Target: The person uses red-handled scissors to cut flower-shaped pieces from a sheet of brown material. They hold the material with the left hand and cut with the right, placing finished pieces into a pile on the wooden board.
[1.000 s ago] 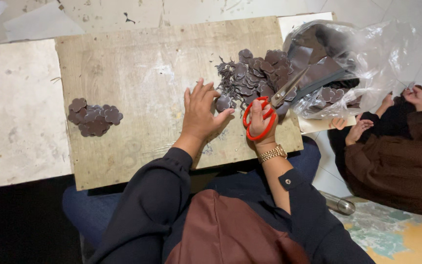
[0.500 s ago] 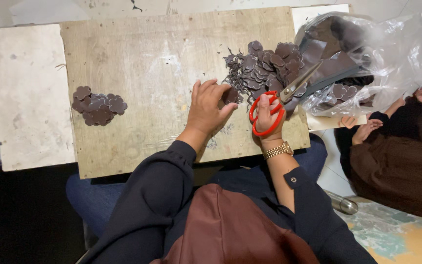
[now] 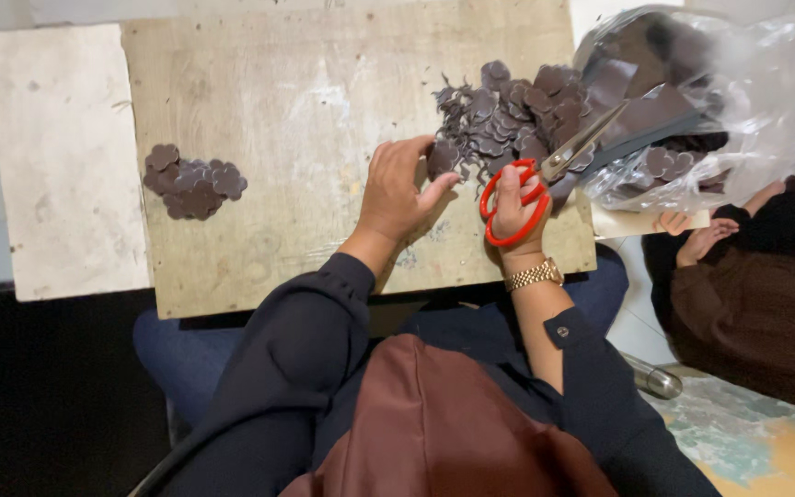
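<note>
My right hand (image 3: 513,207) grips red-handled scissors (image 3: 545,175), blades pointing up-right toward a clear plastic bag (image 3: 738,101). My left hand (image 3: 397,189) pinches one dark brown flower-shaped cutout (image 3: 442,156) at the edge of a big heap of such cutouts (image 3: 508,110) on a worn wooden board (image 3: 305,101). A gold wristwatch (image 3: 534,274) sits on my right wrist.
A smaller pile of brown flower cutouts (image 3: 193,179) lies on the board's left part. A pale slab (image 3: 66,156) adjoins the board on the left. Another person in a brown sleeve (image 3: 756,304) sits at the right, hands near the bag. A metal cylinder (image 3: 650,377) lies on the floor.
My left hand has closed on one cutout at the heap's edge. The scissors stay in my right hand, and the view has shifted slightly.
</note>
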